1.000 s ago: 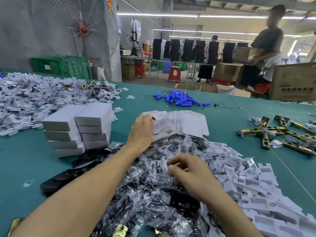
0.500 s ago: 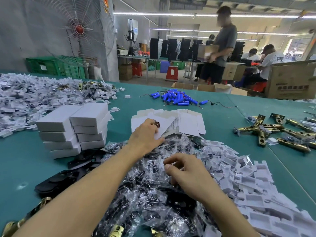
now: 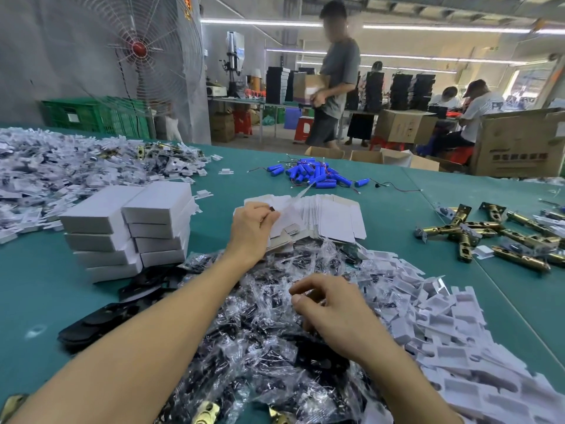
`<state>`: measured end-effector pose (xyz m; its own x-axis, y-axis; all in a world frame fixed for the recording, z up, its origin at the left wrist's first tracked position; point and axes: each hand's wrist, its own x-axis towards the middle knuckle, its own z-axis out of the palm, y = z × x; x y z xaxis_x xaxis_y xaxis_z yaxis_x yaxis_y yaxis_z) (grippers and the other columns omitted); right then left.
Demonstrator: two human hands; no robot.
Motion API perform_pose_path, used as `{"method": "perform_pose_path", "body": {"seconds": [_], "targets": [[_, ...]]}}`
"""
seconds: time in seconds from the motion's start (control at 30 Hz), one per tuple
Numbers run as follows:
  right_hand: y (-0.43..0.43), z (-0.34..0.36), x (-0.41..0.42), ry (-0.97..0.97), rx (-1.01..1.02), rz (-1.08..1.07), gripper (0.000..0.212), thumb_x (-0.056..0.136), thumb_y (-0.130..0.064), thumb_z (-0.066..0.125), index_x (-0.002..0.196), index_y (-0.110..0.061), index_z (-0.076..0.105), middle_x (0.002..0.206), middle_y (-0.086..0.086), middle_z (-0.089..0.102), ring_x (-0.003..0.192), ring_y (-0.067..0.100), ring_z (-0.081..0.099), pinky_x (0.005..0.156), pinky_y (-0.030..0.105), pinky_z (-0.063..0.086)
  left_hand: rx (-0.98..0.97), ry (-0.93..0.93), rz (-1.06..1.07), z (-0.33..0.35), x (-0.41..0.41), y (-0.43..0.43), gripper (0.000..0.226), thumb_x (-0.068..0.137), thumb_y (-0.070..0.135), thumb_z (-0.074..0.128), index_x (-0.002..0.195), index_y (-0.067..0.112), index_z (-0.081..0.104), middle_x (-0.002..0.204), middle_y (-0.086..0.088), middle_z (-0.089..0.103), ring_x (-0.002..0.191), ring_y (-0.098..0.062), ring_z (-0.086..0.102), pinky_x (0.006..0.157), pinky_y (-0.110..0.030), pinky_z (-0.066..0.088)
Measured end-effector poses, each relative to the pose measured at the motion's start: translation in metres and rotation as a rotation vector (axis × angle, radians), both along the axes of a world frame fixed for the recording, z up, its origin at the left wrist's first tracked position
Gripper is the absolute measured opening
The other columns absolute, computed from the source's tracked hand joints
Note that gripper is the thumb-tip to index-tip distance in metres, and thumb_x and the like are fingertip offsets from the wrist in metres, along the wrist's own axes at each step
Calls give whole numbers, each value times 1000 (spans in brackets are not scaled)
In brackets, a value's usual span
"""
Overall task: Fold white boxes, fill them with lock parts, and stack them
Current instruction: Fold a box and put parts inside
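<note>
Just beyond your left hand [image 3: 250, 231] lies a fan of flat white card blanks [image 3: 333, 218], thin, matte and overlapping like a spread deck. Your thumb and fingers pinch the near edge of the top blank [image 3: 286, 214], whose far end is a blurred streak. A small dark thing shows at your thumb tip, too small to name.

To the left of that hand stand the folded white boxes [image 3: 128, 228], crisp rectangular blocks in two columns side by side.

Your right hand [image 3: 333, 313] hovers nearer you, apart from the left, fingers curled over a heap of crinkly clear bags [image 3: 260, 332] with black parts inside. Whether its thumb and forefinger hold a bag cannot be told.

Right of that hand spreads a drift of white moulded inserts [image 3: 443, 325], angular with rectangular pockets and cut off at the lower edge. Farther right lie shiny, tubular brass latches [image 3: 489, 237].

Left of your left forearm, smooth black plates [image 3: 101, 322] are partly hidden by the arm. Beyond the blanks sits a cluster of blue cylinders [image 3: 312, 175] with thin wires.

Everything rests on a green table [image 3: 36, 286].
</note>
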<state>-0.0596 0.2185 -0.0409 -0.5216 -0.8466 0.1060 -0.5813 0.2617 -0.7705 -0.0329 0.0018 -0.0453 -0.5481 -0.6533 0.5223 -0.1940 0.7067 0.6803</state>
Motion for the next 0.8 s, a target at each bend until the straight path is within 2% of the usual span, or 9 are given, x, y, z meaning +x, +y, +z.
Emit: {"method": "perform_pose_path", "body": {"seconds": [0.1, 0.23, 0.37, 0.43, 0.5, 0.57, 0.67, 0.73, 0.8], "targets": [[-1, 0, 0, 3, -5, 2, 9, 95, -32, 61, 100, -33, 68, 75, -11, 68, 66, -2, 64, 63, 14, 46, 35, -44, -16, 0, -4, 6, 37, 102, 35, 55, 82, 6, 68, 75, -9, 65, 79, -33, 59, 74, -42, 49], [0, -1, 0, -3, -9, -7, 10, 94, -32, 61, 101, -31, 69, 72, -10, 68, 64, -2, 63, 60, 13, 44, 88, -95, -55, -4, -6, 6, 39, 102, 39, 54, 66, 25, 50, 59, 5, 48, 65, -26, 44, 64, -37, 38], [-1, -2, -1, 7, -39, -33, 9, 95, -28, 60, 97, -30, 69, 71, -10, 68, 64, -4, 62, 55, 9, 43, 93, -54, -64, 0, -2, 5, 40, 101, 36, 57, 62, 28, 51, 57, 10, 48, 62, -21, 43, 63, -35, 36], [-2, -3, -2, -19, -76, -77, 10, 96, -29, 60, 101, -28, 68, 74, -9, 68, 64, -6, 61, 54, 8, 42, -2, -26, -40, 5, 1, 7, 32, 101, 33, 58, 70, 25, 61, 59, 12, 52, 60, -16, 48, 60, -32, 36], [-3, -2, -3, -62, -134, -156, 21, 97, -35, 57, 115, -27, 64, 82, -9, 68, 66, -6, 62, 54, 9, 44, -190, 22, -40, 11, 7, 14, 24, 100, 28, 61, 86, 14, 73, 73, 6, 67, 71, -19, 62, 63, -32, 46], [-4, 3, -5, -261, -227, -246, 36, 98, -43, 53, 129, -25, 53, 93, -2, 68, 68, 2, 66, 57, 18, 52, -403, 58, -110, 18, 14, 24, 19, 97, 24, 65, 96, 9, 77, 97, -4, 76, 86, -22, 70, 68, -37, 57], [-6, 13, -6, -762, -399, -318, 39, 98, -51, 50, 125, -23, 51, 112, 11, 63, 84, 23, 73, 70, 39, 62, -626, 36, -279, 27, 27, 40, 18, 94, 24, 68, 95, 9, 78, 105, -5, 75, 88, -22, 71, 66, -39, 60], [-5, 17, -9, -962, -477, -344, 43, 99, -49, 50, 128, -18, 50, 119, 14, 62, 85, 31, 74, 70, 40, 62, -692, -29, -390, 32, 39, 50, 21, 96, 28, 67, 97, 10, 79, 105, -3, 75, 86, -23, 72, 64, -40, 60], [-3, 17, -10, -998, -535, -361, 28, 102, -35, 52, 120, -13, 55, 111, 16, 68, 79, 29, 75, 63, 36, 61, -670, -146, -451, 36, 52, 61, 33, 97, 41, 61, 93, 15, 80, 101, -1, 76, 82, -21, 72, 64, -40, 59]]}}
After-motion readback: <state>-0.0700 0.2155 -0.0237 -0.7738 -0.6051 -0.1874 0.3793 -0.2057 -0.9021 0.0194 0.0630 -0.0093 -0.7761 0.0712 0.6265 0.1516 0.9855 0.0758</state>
